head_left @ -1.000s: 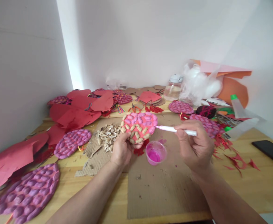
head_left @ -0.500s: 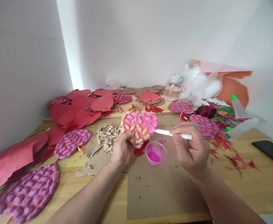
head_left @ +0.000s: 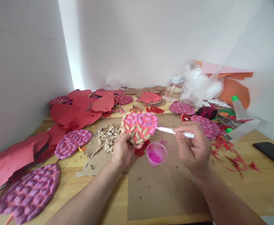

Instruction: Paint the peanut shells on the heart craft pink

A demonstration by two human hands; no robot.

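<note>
My left hand (head_left: 123,150) grips the lower left edge of a red heart-shaped card (head_left: 143,126) covered with peanut shells. Its upper and right-hand shells are painted pink-purple; the lower and left ones are bare tan. Between the thumb and fingers of my right hand (head_left: 194,145) is a white paintbrush (head_left: 176,132), closed in a pinch. The pink brush tip is at the card's right edge, by a painted shell; whether it touches I cannot tell. Below the card stands a clear plastic cup (head_left: 157,153) of magenta paint. A red tassel (head_left: 140,150) shows under the card.
Broken peanut shells (head_left: 109,136) lie on cardboard (head_left: 165,190). Finished purple shell pieces (head_left: 31,190) and red paper cutouts (head_left: 80,109) spread left. At right are a phone (head_left: 271,153), red scraps (head_left: 240,162) and glue bottles (head_left: 240,107); a lidded jar (head_left: 173,90) stands behind.
The paintbrush in my right hand has moved slightly right and up along the card's right edge. My left hand and the card stay nearly still.
</note>
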